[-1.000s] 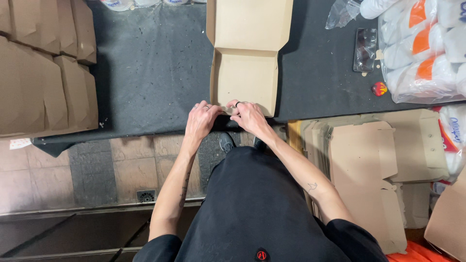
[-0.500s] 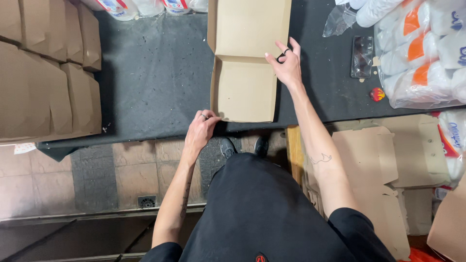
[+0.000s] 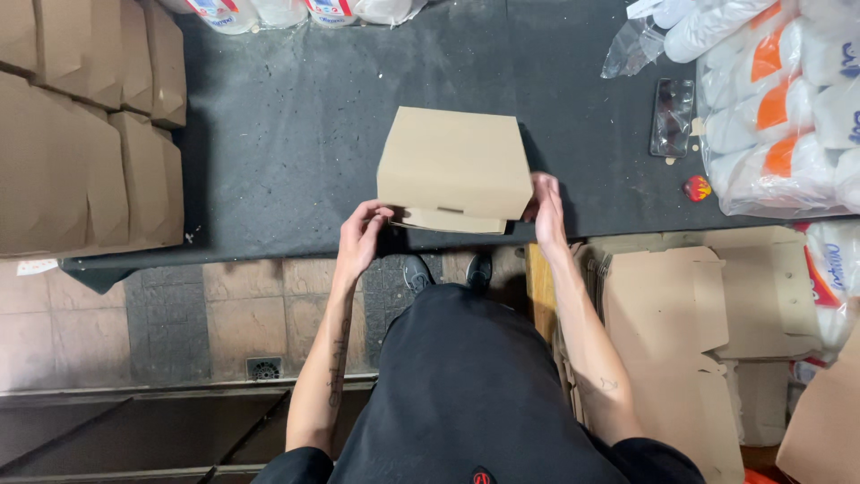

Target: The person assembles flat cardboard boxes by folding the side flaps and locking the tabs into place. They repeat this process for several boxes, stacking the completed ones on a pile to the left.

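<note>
Nearest the camera, the person's black apron [image 3: 484,385] fills the lower middle, with 2 bare forearms reaching forward from it. To the right, beside the person, flat unfolded cardboard blanks [image 3: 690,314] lie stacked below the table edge.

The left hand [image 3: 361,237] curls its fingers against the near left corner of a brown cardboard box [image 3: 454,166], thumb up at the lid's edge, pinching that corner. The right hand [image 3: 545,208] lies flat against the box's right side, fingers together and pressed to the cardboard. The box sits on the dark table [image 3: 296,134] at its near edge, right in front of the person, its lid folded down over the base with a small gap showing along the front.

Farther left, folded brown boxes [image 3: 85,134] stand in rows. At the right, sleeves of white and orange cups [image 3: 788,108] lie in plastic wrap, with a clear plastic tray [image 3: 673,116] just beside them.
</note>
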